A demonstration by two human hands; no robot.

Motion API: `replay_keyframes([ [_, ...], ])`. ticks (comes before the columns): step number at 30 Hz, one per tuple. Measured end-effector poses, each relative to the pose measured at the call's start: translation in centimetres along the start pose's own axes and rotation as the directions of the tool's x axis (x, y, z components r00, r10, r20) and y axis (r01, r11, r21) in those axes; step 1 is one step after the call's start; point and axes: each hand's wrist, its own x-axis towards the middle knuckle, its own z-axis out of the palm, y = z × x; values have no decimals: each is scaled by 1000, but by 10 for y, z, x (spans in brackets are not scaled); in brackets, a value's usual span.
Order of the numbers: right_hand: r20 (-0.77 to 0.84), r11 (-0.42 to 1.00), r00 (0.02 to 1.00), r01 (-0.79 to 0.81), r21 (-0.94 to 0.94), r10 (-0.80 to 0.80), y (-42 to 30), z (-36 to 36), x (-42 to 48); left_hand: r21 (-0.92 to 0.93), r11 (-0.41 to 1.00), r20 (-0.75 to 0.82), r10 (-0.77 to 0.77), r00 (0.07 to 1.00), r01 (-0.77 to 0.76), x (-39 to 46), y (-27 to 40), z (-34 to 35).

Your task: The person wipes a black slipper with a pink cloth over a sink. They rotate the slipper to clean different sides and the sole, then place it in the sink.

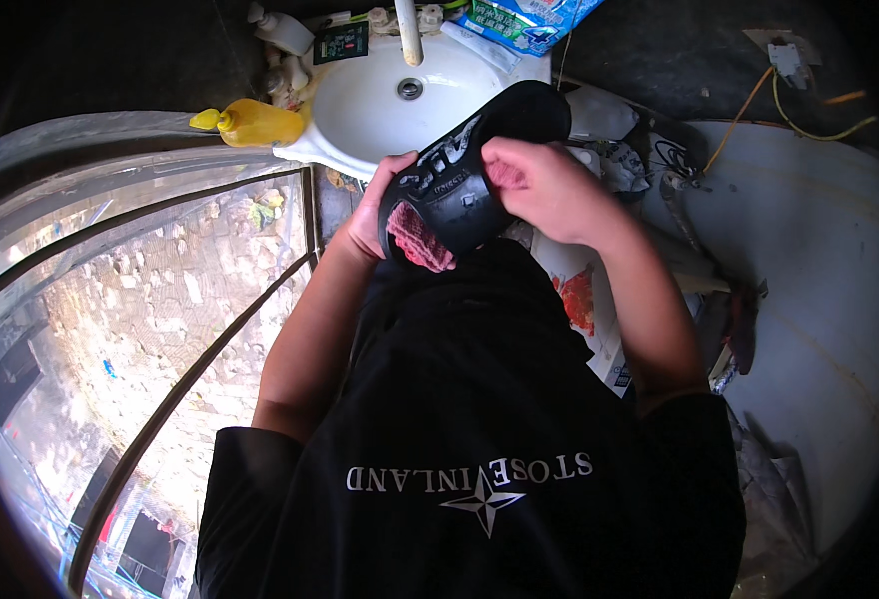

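Observation:
A black slide sandal [454,198] with pale raised lettering on its strap is held tilted over the near edge of the sink. My left hand [372,213] grips its lower left end, the thumb along the rim. A pink knit cloth [418,238] pokes out of the opening under the strap, near my left hand. At the strap's other side, my right hand [541,183] is curled around a bunched pink part of the cloth. How the cloth runs beneath the strap is hidden.
Beyond the sandal lies a white washbasin [364,101] with a tap [409,37]. A yellow bottle [260,123] and a white pump bottle [282,30] stand at its left. A blue packet [533,22] and a white tube [479,46] lie behind. A window [162,292] is at left.

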Motion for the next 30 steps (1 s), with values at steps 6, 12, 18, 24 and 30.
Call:
replay_keyframes([
  [6,-122,997,991,47,-61,-55,3,-22,0,36,999,173,-9,985,3,-8,-4,24],
  [12,-209,952,940,-291,-90,268,-21,-22,-10,42,998,5,38,999,-38,-2,-6,10],
  [18,-207,977,978,-43,-208,-2,-8,-12,-16,1,1000,81,20,997,-20,-7,-6,13],
  [24,-514,996,857,-14,-86,-32,-2,-4,-1,15,999,87,-36,996,35,-10,0,12],
  [30,-473,943,855,52,-329,-212,-12,3,2,42,999,108,-10,994,6,-14,16,19],
])
